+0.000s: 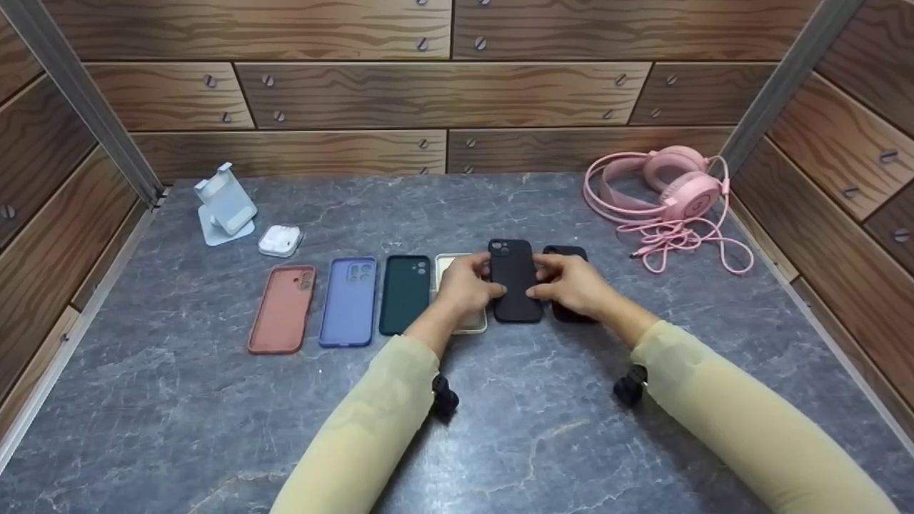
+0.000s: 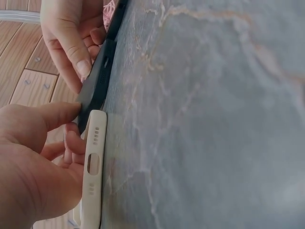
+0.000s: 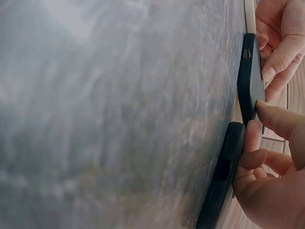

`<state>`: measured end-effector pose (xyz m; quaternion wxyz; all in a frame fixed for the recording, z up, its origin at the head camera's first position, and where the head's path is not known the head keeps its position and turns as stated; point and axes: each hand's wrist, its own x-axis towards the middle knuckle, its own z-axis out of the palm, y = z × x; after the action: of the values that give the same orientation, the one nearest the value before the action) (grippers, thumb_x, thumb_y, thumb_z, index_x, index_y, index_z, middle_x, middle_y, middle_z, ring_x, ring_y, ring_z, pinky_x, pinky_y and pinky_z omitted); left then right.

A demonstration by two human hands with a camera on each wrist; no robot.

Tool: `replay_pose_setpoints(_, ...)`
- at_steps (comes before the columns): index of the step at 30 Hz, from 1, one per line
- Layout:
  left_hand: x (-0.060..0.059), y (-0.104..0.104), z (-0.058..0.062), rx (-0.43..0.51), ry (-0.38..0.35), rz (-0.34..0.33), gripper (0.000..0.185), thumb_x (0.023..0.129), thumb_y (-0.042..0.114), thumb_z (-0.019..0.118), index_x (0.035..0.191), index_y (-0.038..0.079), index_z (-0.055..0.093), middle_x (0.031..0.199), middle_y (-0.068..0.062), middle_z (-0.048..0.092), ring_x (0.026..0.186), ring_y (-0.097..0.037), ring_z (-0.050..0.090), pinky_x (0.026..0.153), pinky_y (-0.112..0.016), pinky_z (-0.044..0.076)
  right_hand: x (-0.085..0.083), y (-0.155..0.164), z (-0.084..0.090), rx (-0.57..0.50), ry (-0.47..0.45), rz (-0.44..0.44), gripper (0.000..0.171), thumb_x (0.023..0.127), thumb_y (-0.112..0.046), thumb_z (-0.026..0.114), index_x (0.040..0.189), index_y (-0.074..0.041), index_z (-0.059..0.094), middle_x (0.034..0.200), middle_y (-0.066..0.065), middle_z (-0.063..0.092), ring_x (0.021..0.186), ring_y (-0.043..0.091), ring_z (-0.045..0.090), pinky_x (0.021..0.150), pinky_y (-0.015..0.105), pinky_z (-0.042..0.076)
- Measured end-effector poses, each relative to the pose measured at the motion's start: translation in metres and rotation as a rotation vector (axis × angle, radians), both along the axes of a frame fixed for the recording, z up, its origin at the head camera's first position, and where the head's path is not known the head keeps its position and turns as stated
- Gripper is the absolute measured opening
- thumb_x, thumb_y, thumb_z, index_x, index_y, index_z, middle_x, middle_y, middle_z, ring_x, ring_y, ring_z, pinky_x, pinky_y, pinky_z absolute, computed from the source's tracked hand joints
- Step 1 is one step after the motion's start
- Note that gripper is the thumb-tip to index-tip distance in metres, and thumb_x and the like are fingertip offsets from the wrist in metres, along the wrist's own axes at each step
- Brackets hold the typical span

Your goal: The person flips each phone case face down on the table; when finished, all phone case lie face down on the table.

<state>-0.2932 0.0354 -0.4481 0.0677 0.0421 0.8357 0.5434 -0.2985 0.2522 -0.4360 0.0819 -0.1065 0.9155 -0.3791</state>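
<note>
Together, the left hand (image 1: 463,288) and right hand (image 1: 571,284) pinch the black phone case (image 1: 513,275) by its long edges, above the grey table (image 1: 214,414)

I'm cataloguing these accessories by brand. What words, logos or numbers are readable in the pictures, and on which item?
None: no readable text shows in any view.
The black phone case held by the left hand and right hand shows a plain back.
The salmon case, blue case and dark green case show no print.
The pink headset and earbud case show no legible marking.
</note>
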Motion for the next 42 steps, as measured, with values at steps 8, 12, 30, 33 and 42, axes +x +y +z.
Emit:
replay_pose_setpoints(8, 0.0, 0.0, 0.003, -0.045, 0.007, -0.037, 0.068, 0.089, 0.004, 0.084, 0.15, -0.003, 0.056, 0.126, -0.016, 0.071, 0.119, -0.026, 0.065, 0.104, -0.036, 0.051, -0.001, 0.002, 0.003, 0.011, -0.008, 0.024, 0.071, 0.092, -0.014, 0.083, 0.151, 0.009, 0.052, 0.118, 0.022, 0.071, 0.1, 0.026, 0.067, 0.087, 0.03, 0.052)
replay_pose_setpoints(12, -0.001, 0.001, 0.003, -0.057, 0.001, -0.044, 0.068, 0.089, 0.005, 0.084, 0.151, -0.003, 0.056, 0.128, -0.015, 0.071, 0.121, -0.025, 0.065, 0.105, -0.035, 0.051, -0.001, 0.002, 0.002, 0.008, -0.005, 0.033, 0.07, 0.092, -0.013, 0.083, 0.151, 0.01, 0.052, 0.118, 0.023, 0.07, 0.099, 0.026, 0.067, 0.086, 0.03, 0.052)
replay_pose_setpoints(30, -0.001, 0.0, 0.0, -0.069, -0.038, -0.04, 0.067, 0.093, 0.008, 0.082, 0.154, 0.002, 0.054, 0.14, -0.015, 0.066, 0.131, -0.026, 0.06, 0.11, -0.035, 0.048, 0.004, 0.0, -0.001, 0.026, 0.06, 0.002, 0.067, 0.09, -0.011, 0.084, 0.149, 0.007, 0.056, 0.116, 0.02, 0.073, 0.095, 0.026, 0.069, 0.085, 0.034, 0.055)
replay_pose_setpoints(33, 0.001, -0.002, 0.001, -0.023, -0.043, -0.033, 0.064, 0.094, 0.008, 0.081, 0.153, 0.003, 0.056, 0.138, -0.014, 0.066, 0.132, -0.028, 0.059, 0.11, -0.038, 0.048, 0.005, 0.001, -0.001, -0.005, 0.065, -0.007, 0.066, 0.09, -0.009, 0.082, 0.148, 0.009, 0.055, 0.116, 0.021, 0.073, 0.096, 0.027, 0.071, 0.086, 0.035, 0.056)
replay_pose_setpoints(42, 0.01, -0.024, 0.021, 0.108, 0.054, -0.057, 0.059, 0.092, 0.005, 0.082, 0.147, 0.003, 0.061, 0.129, -0.016, 0.066, 0.1, -0.021, 0.063, 0.079, -0.03, 0.054, 0.011, 0.001, 0.006, -0.091, 0.137, -0.047, 0.057, 0.092, -0.005, 0.079, 0.143, 0.01, 0.059, 0.113, 0.021, 0.073, 0.096, 0.028, 0.07, 0.085, 0.028, 0.055)
